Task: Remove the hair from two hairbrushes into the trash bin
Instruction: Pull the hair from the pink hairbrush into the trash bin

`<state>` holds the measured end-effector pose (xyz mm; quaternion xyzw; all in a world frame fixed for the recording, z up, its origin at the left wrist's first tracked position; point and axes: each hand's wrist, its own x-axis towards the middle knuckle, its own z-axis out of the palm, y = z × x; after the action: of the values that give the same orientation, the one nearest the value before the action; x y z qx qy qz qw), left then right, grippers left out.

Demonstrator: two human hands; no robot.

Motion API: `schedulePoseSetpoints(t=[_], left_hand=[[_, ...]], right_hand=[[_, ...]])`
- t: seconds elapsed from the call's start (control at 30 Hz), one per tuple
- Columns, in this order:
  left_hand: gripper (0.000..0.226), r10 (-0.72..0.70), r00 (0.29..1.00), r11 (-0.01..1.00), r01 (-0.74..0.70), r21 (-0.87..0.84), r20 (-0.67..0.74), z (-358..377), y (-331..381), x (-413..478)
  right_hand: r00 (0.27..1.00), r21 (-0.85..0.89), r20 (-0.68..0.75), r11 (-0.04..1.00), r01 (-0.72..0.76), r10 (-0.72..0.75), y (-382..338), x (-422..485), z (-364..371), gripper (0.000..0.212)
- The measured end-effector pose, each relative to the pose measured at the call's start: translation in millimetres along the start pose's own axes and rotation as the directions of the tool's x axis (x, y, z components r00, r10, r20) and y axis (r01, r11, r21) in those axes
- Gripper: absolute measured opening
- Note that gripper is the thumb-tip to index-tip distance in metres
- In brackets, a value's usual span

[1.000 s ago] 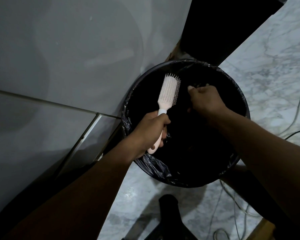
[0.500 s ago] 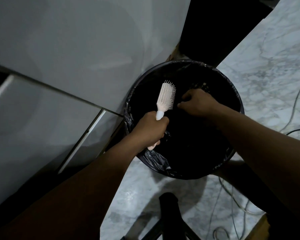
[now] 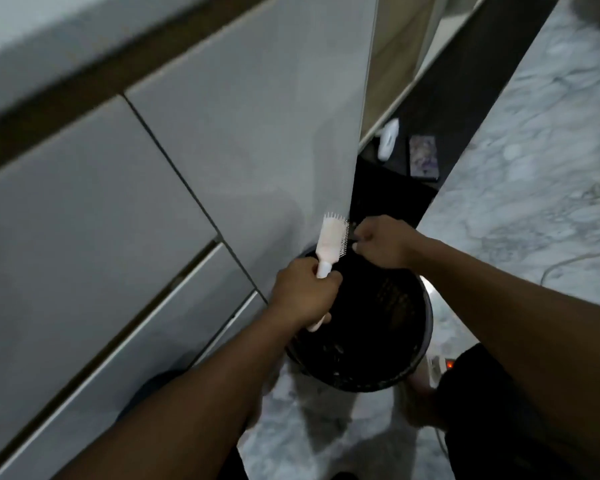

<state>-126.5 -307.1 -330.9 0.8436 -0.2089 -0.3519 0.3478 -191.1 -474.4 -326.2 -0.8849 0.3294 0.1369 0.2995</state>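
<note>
Two hands are seen above the trash bin (image 3: 429, 320). Left of the bin, grey cabinet drawers (image 3: 125, 220) are noted. Over the bin's far left rim, the hairbrush (image 3: 331, 239) is held upright, its handle wrapped tightly by the left hand (image 3: 303, 292). Over the far rim, the right hand (image 3: 381, 242) is curled at the bristles; whether anything is pinched cannot be told.

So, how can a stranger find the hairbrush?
Find the round black trash bin beside the grey cabinet. Above its far rim, the left hand grips a hairbrush by the handle. It alone is pale pink, bristles toward the right hand.
</note>
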Motion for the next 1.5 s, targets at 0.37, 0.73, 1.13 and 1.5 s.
schedulePoseSetpoints(t=[0.37,0.73,1.13,1.5], left_hand=[[0.022,0.314,0.933,0.949,-0.301,0.099,-0.176,-95,115,-131],[0.02,0.486,0.809,0.874,-0.444,0.197,-0.331,-184,184,-240],[0.027,0.493,0.642,0.869,-0.327,0.372,-0.587,-309,163,-302],[0.032,0.283,0.57,0.954,-0.082,0.289,-0.771,-416,50,-325]], right_hand=[[0.956,-0.108,-0.232,0.981,0.159,-0.18,-101,-137,-131,0.039],[0.829,-0.14,-0.45,0.942,0.304,-0.334,-192,-230,-212,0.039],[0.672,-0.25,-0.467,0.815,0.522,-0.574,-343,-255,-221,0.038],[0.607,-0.263,-0.228,0.649,0.714,-0.761,-504,-230,-133,0.043]])
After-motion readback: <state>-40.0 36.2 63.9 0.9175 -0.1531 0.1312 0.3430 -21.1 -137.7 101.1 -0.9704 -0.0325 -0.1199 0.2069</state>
